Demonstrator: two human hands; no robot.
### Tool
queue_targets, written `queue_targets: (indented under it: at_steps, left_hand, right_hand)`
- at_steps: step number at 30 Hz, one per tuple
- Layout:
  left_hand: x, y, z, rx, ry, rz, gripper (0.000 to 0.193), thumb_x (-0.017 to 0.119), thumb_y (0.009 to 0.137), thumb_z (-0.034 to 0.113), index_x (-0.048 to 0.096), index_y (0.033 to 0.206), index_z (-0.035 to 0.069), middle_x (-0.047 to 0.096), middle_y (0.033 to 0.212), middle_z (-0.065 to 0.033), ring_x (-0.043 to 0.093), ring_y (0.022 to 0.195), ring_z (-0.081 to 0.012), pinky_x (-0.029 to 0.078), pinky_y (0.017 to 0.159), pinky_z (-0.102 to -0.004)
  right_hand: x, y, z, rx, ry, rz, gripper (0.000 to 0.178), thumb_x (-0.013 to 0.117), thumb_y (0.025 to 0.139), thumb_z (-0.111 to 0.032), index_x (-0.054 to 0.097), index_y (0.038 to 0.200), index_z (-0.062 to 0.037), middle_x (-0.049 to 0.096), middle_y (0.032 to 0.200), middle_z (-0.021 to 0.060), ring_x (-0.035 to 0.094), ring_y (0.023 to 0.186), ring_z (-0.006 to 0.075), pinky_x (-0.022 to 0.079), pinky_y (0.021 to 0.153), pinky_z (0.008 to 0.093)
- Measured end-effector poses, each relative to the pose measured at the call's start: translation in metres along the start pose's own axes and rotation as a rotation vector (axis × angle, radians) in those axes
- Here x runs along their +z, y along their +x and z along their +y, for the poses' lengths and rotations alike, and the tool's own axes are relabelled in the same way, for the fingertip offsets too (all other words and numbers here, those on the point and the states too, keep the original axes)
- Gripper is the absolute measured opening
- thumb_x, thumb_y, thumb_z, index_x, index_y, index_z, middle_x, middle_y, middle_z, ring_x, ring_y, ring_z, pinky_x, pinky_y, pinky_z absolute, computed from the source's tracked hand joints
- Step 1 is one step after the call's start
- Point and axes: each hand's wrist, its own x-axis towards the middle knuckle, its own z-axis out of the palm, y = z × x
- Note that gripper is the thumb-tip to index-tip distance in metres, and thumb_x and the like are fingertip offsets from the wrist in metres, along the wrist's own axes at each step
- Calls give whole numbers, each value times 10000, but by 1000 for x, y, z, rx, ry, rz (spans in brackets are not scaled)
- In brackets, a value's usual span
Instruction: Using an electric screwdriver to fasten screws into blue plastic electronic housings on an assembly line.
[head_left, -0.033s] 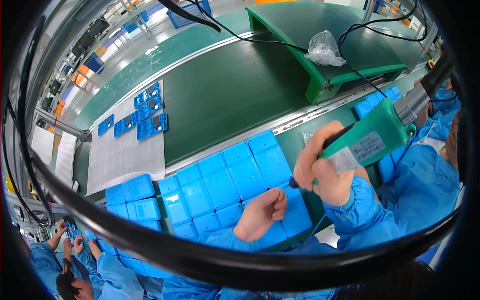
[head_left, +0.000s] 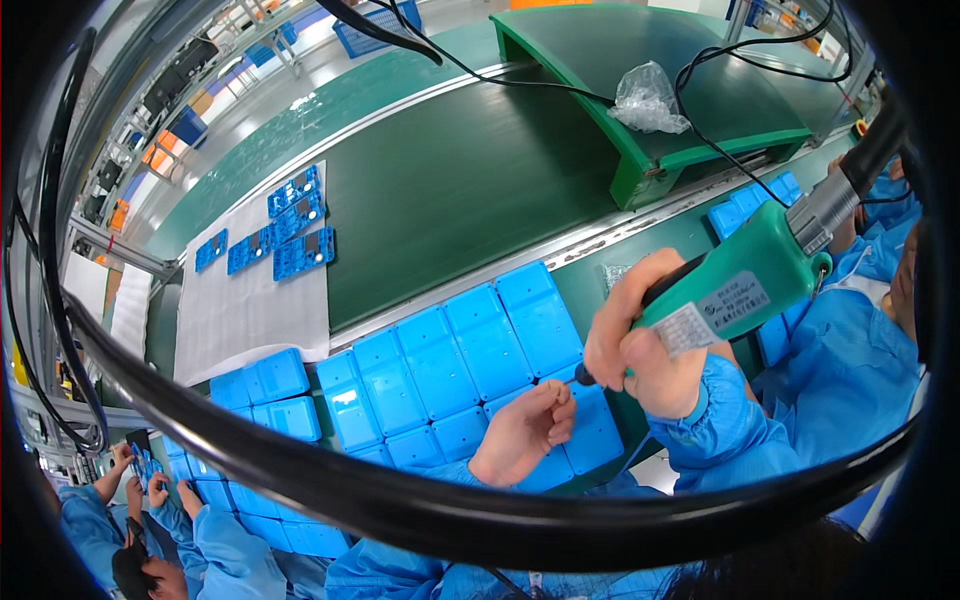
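My right hand (head_left: 650, 345) is wrapped round a green electric screwdriver (head_left: 745, 285), held at a slant. Its dark tip points down and left, close to the fingers of my left hand (head_left: 525, 435). The left hand is closed, with curled fingertips pressed together; anything between them is too small to make out. It hovers over blue plastic casings (head_left: 485, 340) laid side by side in rows, with small holes at their corners. The casing (head_left: 595, 425) at the row's right end lies just below the screwdriver tip.
Blue parts with circuit boards (head_left: 303, 252) lie on a white foam sheet (head_left: 225, 335) on the green belt (head_left: 430, 190). A green raised stand (head_left: 640, 180) bears a crumpled plastic bag (head_left: 648, 98). Black cables (head_left: 730, 155) hang across. Co-workers in blue sleeves (head_left: 235, 545) sit at both sides.
The screwdriver tip and the fingers of my left hand have come slightly closer together. The casings have not moved.
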Motion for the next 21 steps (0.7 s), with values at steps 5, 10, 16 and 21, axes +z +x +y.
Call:
queue_targets:
  at_steps: [5, 10, 16, 21]
  left_hand:
    - [-7, -3, -9, 30, -103, 17, 164, 404, 904, 202, 432, 865, 45, 393, 704, -24, 370, 626, -123, 332, 565, -234]
    - [-7, -5, -7, 45, -110, -5, 166, 414, 907, 200, 426, 883, 36, 403, 704, -36, 379, 614, -125, 334, 559, -229]
    - [-9, -7, -8, 52, -83, -14, 162, 421, 908, 195, 428, 877, 37, 407, 704, -28, 381, 612, -118, 336, 548, -228]
    - [-9, -6, -9, 55, -66, 26, 168, 425, 914, 200, 439, 866, 40, 420, 699, -19, 379, 590, -106, 338, 533, -218]
  right_hand:
    - [8, -8, -5, 112, -61, -77, 330, 664, 758, -190, 416, 889, -17, 475, 603, 47, 445, 473, 95, 367, 425, 219]
    - [14, -9, 3, 51, -24, -81, 358, 641, 796, -231, 359, 880, -27, 431, 536, 41, 406, 384, 98, 348, 357, 238]
    - [16, -14, 3, 84, 17, 10, 270, 691, 700, -60, 498, 881, -8, 533, 695, 55, 509, 568, 94, 399, 484, 207]
    - [15, -16, 6, 75, -9, 18, 264, 696, 698, -69, 502, 867, -9, 529, 693, 52, 503, 569, 93, 390, 485, 207]
